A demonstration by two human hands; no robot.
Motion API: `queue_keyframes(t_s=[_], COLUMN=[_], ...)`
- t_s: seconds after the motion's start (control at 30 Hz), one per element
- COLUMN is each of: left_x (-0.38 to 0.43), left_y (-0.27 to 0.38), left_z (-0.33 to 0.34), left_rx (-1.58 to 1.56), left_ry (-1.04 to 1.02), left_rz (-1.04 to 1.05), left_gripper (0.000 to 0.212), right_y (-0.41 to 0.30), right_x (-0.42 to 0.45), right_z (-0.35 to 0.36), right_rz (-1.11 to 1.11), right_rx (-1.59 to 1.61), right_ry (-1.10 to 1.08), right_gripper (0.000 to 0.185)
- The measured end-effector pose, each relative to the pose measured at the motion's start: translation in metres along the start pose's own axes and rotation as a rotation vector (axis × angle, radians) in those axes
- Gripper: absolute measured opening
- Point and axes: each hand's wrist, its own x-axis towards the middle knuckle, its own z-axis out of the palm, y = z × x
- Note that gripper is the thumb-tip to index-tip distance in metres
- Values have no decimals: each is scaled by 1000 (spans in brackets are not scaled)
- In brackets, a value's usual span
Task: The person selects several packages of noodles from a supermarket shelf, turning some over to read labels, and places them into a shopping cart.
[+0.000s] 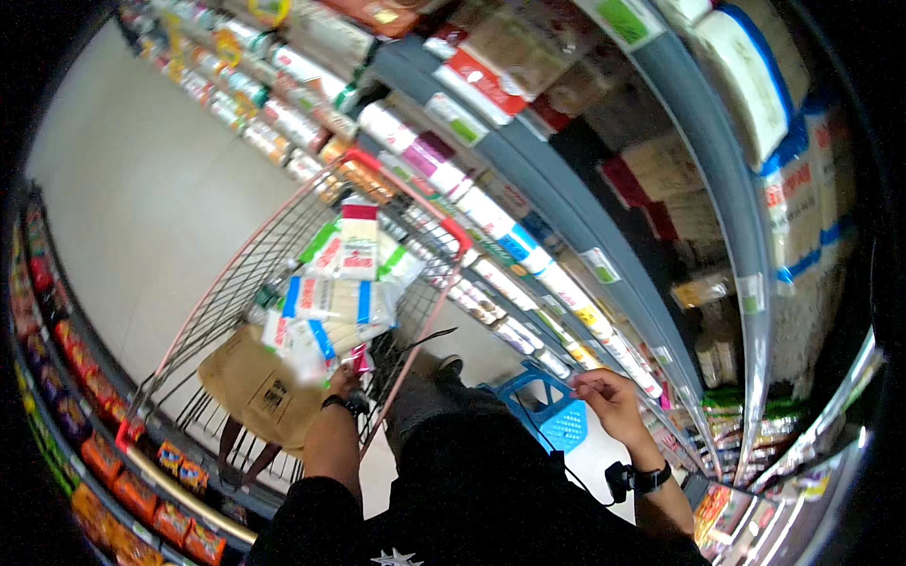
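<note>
My left hand (343,380) reaches into a shopping cart (200,293), beside a bright pink package (362,359). Its fingers are partly hidden, so a grip cannot be made out. Around it lie clear packs of what look like dried noodles: a blue-banded pack (328,300), a pack with a dark red top (359,240) and a green-banded pack (396,260). A brown paper bag (262,393) with dark handles leans in the cart's near end. My right hand (609,402) hovers by the lower shelves, fingers loosely bent, nothing visible in it.
Shelving with grey edges (538,191) runs along the right, stocked with wrapped noodle rolls (509,237). A blue plastic step stool (559,417) stands on the floor beneath my right hand. Colourful snack packs (134,495) line the left shelf. Pale floor (156,184) stretches beyond the cart.
</note>
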Motion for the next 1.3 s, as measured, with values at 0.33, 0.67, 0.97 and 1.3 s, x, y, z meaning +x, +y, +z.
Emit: queue_keyframes(t_s=[0.33, 0.67, 0.97, 1.3], left_x=[35, -53, -102, -268], left_y=[-17, 39, 34, 102], left_z=[-46, 20, -38, -16], left_rx=[61, 271, 609, 387], left_ry=[17, 84, -112, 224], left_rz=[29, 32, 291, 298], left_gripper=[37, 25, 16, 21], right_y=[-9, 18, 59, 127], right_x=[-3, -1, -9, -19], right_z=[2, -2, -14, -19], right_rz=[18, 40, -68, -245], right_rx=[-67, 41, 84, 364], right_ry=[-68, -103, -135, -278], right_gripper=[18, 21, 15, 14])
